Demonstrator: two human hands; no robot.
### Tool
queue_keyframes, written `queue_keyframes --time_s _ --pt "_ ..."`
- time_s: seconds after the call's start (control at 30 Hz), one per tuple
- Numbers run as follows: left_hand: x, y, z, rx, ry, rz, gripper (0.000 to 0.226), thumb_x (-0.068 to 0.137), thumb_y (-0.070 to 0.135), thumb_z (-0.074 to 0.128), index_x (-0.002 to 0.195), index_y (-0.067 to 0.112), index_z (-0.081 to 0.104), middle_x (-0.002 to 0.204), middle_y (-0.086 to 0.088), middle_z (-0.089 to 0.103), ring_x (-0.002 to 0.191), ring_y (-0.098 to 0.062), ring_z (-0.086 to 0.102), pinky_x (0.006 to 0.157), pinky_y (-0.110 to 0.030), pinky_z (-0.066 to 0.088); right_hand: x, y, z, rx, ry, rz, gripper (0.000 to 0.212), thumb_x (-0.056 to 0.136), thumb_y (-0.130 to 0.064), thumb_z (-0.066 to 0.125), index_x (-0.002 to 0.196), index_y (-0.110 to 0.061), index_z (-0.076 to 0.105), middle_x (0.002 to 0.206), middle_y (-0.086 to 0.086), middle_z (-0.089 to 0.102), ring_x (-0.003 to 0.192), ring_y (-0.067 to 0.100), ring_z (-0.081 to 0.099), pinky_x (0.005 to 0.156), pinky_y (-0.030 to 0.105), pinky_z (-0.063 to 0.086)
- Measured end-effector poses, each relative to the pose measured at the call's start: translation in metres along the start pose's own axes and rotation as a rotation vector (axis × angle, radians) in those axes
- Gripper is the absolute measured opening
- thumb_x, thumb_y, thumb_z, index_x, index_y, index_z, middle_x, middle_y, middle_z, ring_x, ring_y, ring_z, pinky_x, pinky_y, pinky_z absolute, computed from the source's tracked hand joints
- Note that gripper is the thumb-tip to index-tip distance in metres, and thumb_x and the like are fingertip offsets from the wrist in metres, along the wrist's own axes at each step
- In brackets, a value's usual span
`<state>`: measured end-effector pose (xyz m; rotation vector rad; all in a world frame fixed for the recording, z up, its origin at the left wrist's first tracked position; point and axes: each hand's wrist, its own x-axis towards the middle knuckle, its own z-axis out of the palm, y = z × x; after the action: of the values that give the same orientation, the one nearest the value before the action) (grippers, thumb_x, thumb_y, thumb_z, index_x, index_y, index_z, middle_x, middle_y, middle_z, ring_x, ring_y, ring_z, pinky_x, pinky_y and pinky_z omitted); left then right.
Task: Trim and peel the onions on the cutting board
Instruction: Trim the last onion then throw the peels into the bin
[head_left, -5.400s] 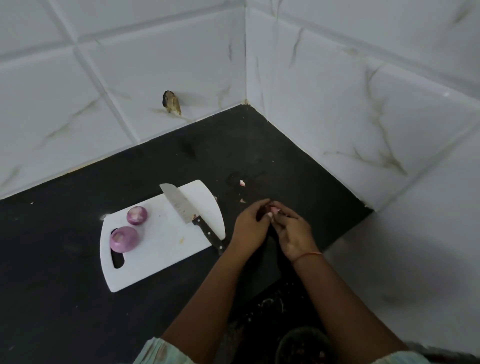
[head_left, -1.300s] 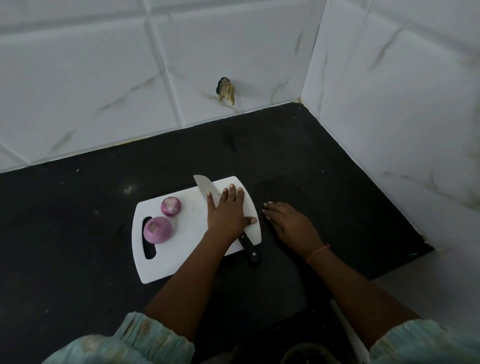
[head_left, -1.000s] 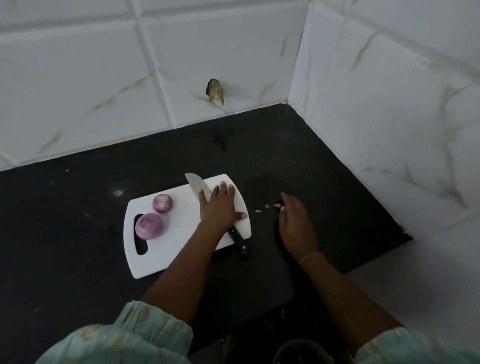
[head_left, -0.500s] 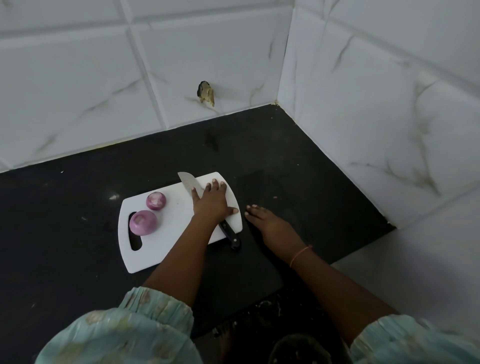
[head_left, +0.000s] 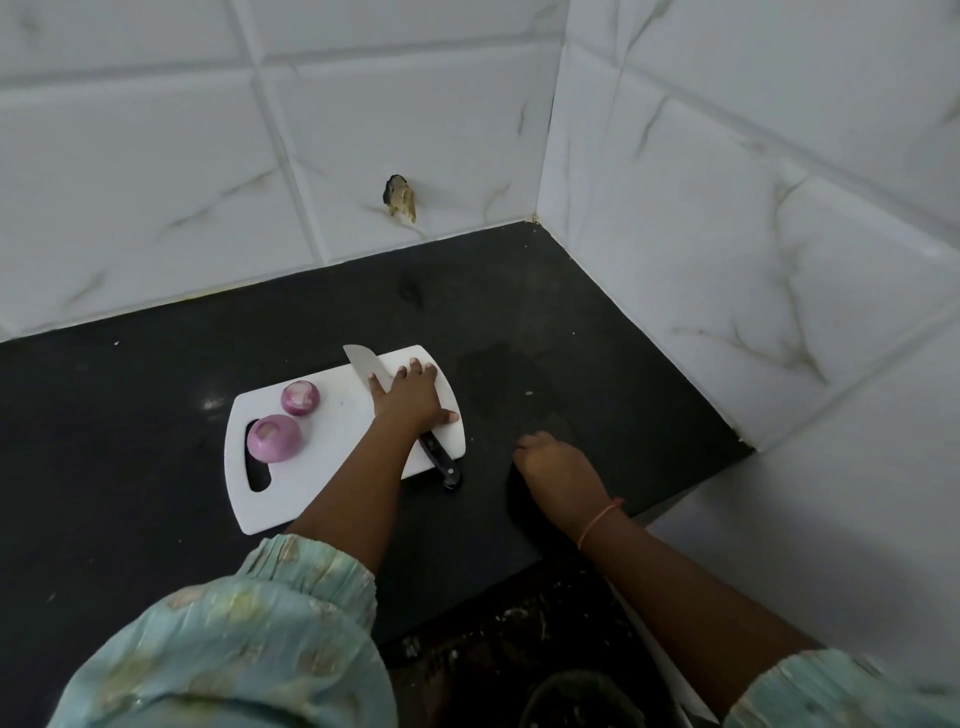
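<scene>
Two peeled purple onions lie on the left half of the white cutting board (head_left: 332, 467): a larger onion (head_left: 274, 438) by the handle slot and a smaller onion (head_left: 300, 397) behind it. A knife (head_left: 362, 362) with a black handle lies diagonally across the board's right half. My left hand (head_left: 410, 397) rests flat on the knife and the board, fingers straight. On the black counter to the right of the board is my right hand (head_left: 558, 467), back up, with its fingers tucked out of sight.
The black counter (head_left: 597, 332) ends in a tiled corner at the back right, and its front edge runs just below my right wrist. A tiny scrap (head_left: 529, 394) lies beyond my right hand. A dark bin (head_left: 576, 696) sits below. The back wall has a chipped hole (head_left: 400, 198).
My right hand has drawn back toward the counter's front edge and its straight fingers have tucked under. The left hand stays flat on the knife. The scraps seen a second ago are gone.
</scene>
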<state>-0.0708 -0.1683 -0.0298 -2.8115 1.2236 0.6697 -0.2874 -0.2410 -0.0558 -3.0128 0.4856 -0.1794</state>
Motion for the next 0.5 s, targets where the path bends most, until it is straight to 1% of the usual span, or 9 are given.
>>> queue_keyframes --time_s 0.07,0.1,0.13,0.2,0.27,0.33,0.37,0.43,0.5 --pt "0.000 0.001 0.000 -0.004 -0.009 -0.002 0.087 0.091 0.052 0.060 0.157 0.020 0.013 0.166 -0.005 0.003 0.153 -0.024 0.006 0.118 -0.062 0.000 0.006 0.003 -0.002 0.093 -0.030 -0.021 0.011 0.078 -0.004 0.064 0.084 -0.008 0.072 0.090 0.008 0.067 0.081 0.028 0.065 0.067 0.035 0.056" --pt "-0.001 0.002 -0.001 -0.007 -0.010 -0.006 0.087 0.091 0.052 0.061 0.157 0.020 0.013 0.166 -0.005 0.003 0.153 -0.024 0.006 0.118 -0.061 0.000 0.012 0.008 -0.005 0.177 -0.015 0.019 0.015 0.079 -0.002 0.061 0.085 -0.007 0.073 0.092 0.011 0.069 0.084 0.030 0.066 0.074 0.035 0.054" --pt "0.000 0.003 -0.002 -0.005 -0.010 -0.007 0.087 0.091 0.051 0.061 0.157 0.020 0.014 0.166 -0.005 0.003 0.153 -0.024 0.006 0.118 -0.061 -0.001 0.020 0.015 -0.007 0.272 0.035 0.086 0.017 0.077 0.000 0.060 0.083 -0.007 0.074 0.091 0.012 0.071 0.084 0.030 0.067 0.078 0.033 0.052" --pt "0.001 0.004 -0.003 0.010 -0.006 -0.010 0.087 0.091 0.052 0.061 0.157 0.020 0.014 0.166 -0.005 0.005 0.152 -0.024 0.007 0.118 -0.061 -0.001 0.039 0.030 -0.012 0.414 0.198 0.241 0.017 0.073 0.006 0.065 0.080 -0.005 0.076 0.087 0.013 0.073 0.081 0.029 0.069 0.081 0.027 0.047" --pt "0.002 0.004 -0.002 0.019 -0.008 -0.012 0.088 0.090 0.053 0.061 0.157 0.020 0.013 0.166 -0.005 0.004 0.153 -0.024 0.008 0.117 -0.061 -0.002 0.054 0.042 -0.016 0.489 0.268 0.430 0.020 0.077 0.008 0.063 0.086 -0.003 0.076 0.092 0.014 0.072 0.086 0.029 0.068 0.084 0.027 0.047" --pt "0.002 0.003 -0.001 0.019 -0.010 -0.014 0.089 0.091 0.053 0.060 0.157 0.020 0.011 0.166 -0.005 0.003 0.153 -0.024 0.006 0.118 -0.061 -0.002 0.064 0.043 -0.015 0.466 0.135 0.563 0.025 0.084 0.005 0.053 0.097 -0.001 0.073 0.102 0.014 0.067 0.097 0.029 0.062 0.088 0.033 0.047" --pt "0.002 0.002 -0.001 0.020 -0.009 -0.013 0.089 0.091 0.053 0.060 0.157 0.020 0.011 0.166 -0.005 0.002 0.153 -0.024 0.006 0.118 -0.061 -0.002 0.066 0.038 -0.012 0.407 0.090 0.545 0.026 0.085 0.005 0.049 0.099 0.000 0.070 0.106 0.016 0.063 0.101 0.031 0.059 0.088 0.035 0.047" --pt "0.002 0.002 0.000 0.017 -0.005 -0.006 0.089 0.091 0.053 0.060 0.157 0.020 0.011 0.166 -0.005 0.002 0.153 -0.024 0.006 0.118 -0.061 -0.002 0.064 0.018 -0.004 0.271 0.041 0.424 0.027 0.085 0.007 0.045 0.103 0.002 0.065 0.115 0.017 0.056 0.108 0.033 0.053 0.090 0.039 0.047" --pt "0.002 0.002 0.000 0.012 0.001 -0.003 0.089 0.091 0.053 0.060 0.157 0.020 0.011 0.166 -0.004 0.002 0.153 -0.023 0.006 0.117 -0.060 -0.001 0.058 -0.014 0.004 0.237 0.001 0.286 0.029 0.090 0.002 0.043 0.113 0.000 0.061 0.126 0.015 0.050 0.115 0.030 0.048 0.092 0.039 0.046"
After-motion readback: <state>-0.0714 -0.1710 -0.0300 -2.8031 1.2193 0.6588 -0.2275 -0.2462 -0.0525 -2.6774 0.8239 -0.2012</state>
